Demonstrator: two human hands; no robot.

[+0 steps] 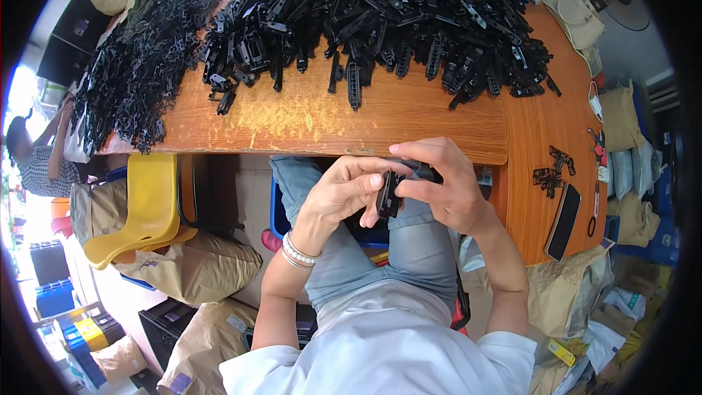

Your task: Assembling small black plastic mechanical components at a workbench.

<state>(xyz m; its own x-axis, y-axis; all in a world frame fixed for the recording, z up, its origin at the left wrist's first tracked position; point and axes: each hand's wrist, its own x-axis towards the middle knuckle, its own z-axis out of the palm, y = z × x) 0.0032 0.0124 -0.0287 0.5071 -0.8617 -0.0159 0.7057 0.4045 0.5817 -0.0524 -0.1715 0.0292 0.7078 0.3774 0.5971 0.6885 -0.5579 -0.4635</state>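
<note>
Above my lap, just off the table's near edge, my left hand (340, 192) pinches a small, long black plastic part (388, 194) between thumb and fingers. My right hand (450, 189) is curled at the same part from the other side. A dark piece (420, 169) shows between its thumb and index finger; whether it belongs to the same part I cannot tell. Beyond the hands, a big heap of long black plastic parts (380, 14) covers the back of the wooden table (409, 121). Another heap of smaller black pieces (142, 73) lies to the left.
On the right table stand a phone (563, 222), several loose black pieces (553, 173), a scissors-like tool (592, 225) and a white bag (574, 14). A yellow chair (150, 208) and brown sacks (208, 267) are at left. Another person (47, 153) is at far left.
</note>
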